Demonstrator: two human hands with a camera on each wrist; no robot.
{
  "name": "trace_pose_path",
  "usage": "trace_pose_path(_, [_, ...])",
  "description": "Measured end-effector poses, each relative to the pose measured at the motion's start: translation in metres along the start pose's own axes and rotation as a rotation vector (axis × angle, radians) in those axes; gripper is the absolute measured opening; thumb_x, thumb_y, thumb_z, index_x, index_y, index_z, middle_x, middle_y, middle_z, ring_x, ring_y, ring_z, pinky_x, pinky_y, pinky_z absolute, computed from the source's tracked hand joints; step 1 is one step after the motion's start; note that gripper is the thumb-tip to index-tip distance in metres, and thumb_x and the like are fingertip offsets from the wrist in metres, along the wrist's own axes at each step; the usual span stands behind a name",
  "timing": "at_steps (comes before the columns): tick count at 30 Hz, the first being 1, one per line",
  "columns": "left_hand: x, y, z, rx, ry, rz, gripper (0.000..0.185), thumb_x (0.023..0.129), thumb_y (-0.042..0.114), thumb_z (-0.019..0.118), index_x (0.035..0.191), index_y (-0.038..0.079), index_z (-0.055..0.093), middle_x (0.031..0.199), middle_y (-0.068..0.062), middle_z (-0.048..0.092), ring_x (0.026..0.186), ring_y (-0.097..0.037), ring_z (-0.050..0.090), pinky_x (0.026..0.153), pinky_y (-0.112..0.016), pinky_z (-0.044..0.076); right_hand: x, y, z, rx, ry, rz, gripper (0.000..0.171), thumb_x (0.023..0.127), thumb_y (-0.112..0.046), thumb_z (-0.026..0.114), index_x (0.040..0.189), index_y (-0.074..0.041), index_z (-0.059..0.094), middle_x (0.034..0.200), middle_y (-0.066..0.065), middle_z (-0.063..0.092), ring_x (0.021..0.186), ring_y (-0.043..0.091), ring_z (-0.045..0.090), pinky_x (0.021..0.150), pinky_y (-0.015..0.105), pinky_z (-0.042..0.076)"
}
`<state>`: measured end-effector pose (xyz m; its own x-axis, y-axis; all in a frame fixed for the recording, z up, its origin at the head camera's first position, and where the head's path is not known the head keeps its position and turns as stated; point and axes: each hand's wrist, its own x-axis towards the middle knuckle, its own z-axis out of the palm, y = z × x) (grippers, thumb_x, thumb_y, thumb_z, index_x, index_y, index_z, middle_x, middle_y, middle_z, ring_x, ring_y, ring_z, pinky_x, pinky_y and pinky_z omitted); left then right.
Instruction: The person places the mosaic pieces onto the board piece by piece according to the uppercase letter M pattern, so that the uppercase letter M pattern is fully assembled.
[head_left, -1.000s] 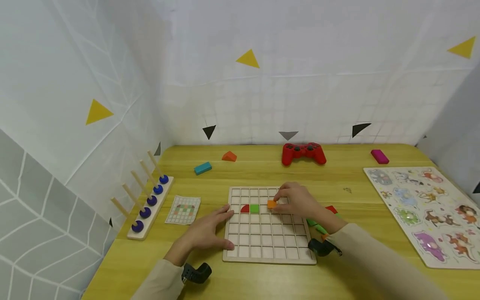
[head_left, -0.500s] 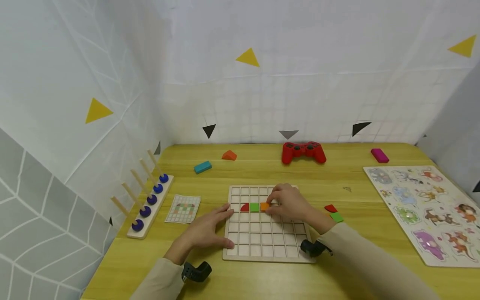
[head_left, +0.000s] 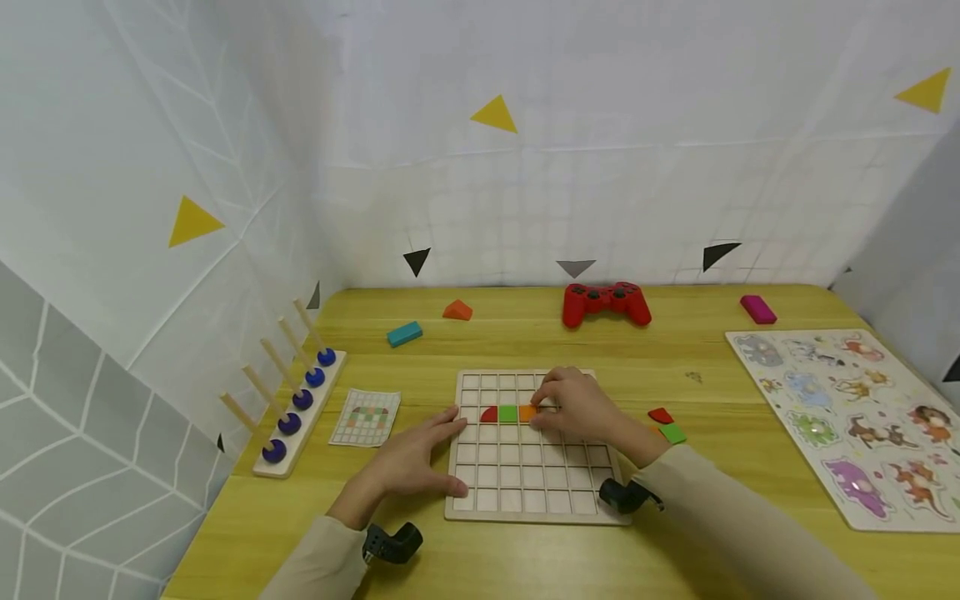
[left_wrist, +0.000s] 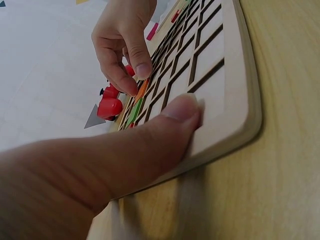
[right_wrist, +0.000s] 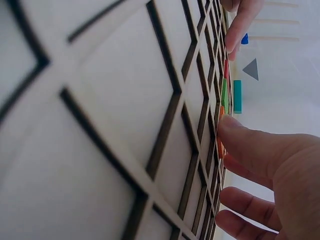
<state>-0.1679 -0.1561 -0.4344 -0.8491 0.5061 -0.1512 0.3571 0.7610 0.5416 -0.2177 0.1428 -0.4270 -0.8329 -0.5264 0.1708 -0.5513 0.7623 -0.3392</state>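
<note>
1. Fingertips first: the right hand [head_left: 581, 408] is pinching an orange tile [head_left: 528, 413], apparently seating it beside the green tile [head_left: 508, 413] and red tile [head_left: 490, 414].
2. Meanwhile, the left hand [head_left: 416, 460] is lying flat, fingers relaxed, thumb pressing the grid board's [head_left: 525, 487] left edge.

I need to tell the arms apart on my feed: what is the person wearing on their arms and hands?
Both arms wear long beige sleeves to the wrist. The left hand and right hand are bare: no gloves, rings or markings visible. A small black wrist camera is strapped at each wrist, left and right.
</note>
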Motion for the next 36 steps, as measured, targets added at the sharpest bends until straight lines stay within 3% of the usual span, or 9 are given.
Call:
trace_pose_path(6, [0.0, 0.001, 0.0, -0.002, 0.001, 0.0, 0.092, 0.074, 0.054, 0.081, 0.151, 0.021, 0.042, 0.164, -0.003, 0.027, 0.148, -0.035, 0.031, 0.115, -0.059, 0.033, -0.004, 0.009, -0.003, 0.001, 0.026, -0.009, 0.021, 0.082, -0.032, 0.079, 0.097, -0.017, 0.078, 0.105, 0.005, 0.066, 0.1, 0.027, 0.058, 0.081, 0.047, 0.049])
trace_pose_path(15, [-0.002, 0.001, -0.003, 0.015, 0.001, -0.006, 0.093, 0.074, 0.055, 0.08, 0.151, 0.021, 0.041, 0.164, -0.004, 0.026, 0.148, -0.036, 0.033, 0.114, -0.06, 0.034, -0.048, 0.067, -0.032, 0.009, 0.098, 0.055, 0.014, 0.083, -0.023, 0.079, 0.091, -0.012, 0.079, 0.098, 0.009, 0.069, 0.092, 0.027, 0.062, 0.078, 0.045, 0.052])
trace_pose_path(20, [-0.004, 0.0, -0.004, 0.002, 0.009, -0.009, 0.093, 0.074, 0.054, 0.081, 0.151, 0.02, 0.042, 0.164, -0.004, 0.027, 0.148, -0.036, 0.033, 0.114, -0.06, 0.033, -0.068, 0.082, -0.04, 0.025, 0.083, -0.014, 0.015, 0.082, -0.026, 0.08, 0.092, -0.014, 0.079, 0.097, 0.006, 0.068, 0.089, 0.023, 0.059, 0.074, 0.037, 0.052])
trace_pose_path(26, [-0.004, 0.001, -0.004, -0.005, 0.01, 0.002, 0.092, 0.074, 0.053, 0.081, 0.151, 0.019, 0.042, 0.164, -0.005, 0.027, 0.148, -0.037, 0.033, 0.114, -0.06, 0.033, -0.082, 0.087, -0.037, 0.09, 0.063, -0.059, 0.014, 0.08, -0.027, 0.081, 0.092, -0.02, 0.078, 0.105, 0.009, 0.065, 0.088, 0.013, 0.049, 0.07, 0.027, 0.042])
trace_pose_path(36, [-0.001, 0.001, -0.001, -0.003, 0.001, 0.009, 0.092, 0.074, 0.055, 0.08, 0.151, 0.019, 0.042, 0.164, -0.006, 0.027, 0.148, -0.036, 0.033, 0.114, -0.06, 0.033, -0.084, 0.088, -0.034, 0.021, 0.103, 0.037, 0.008, 0.083, -0.022, 0.079, 0.089, -0.019, 0.078, 0.105, 0.012, 0.065, 0.096, 0.029, 0.056, 0.08, 0.044, 0.047])
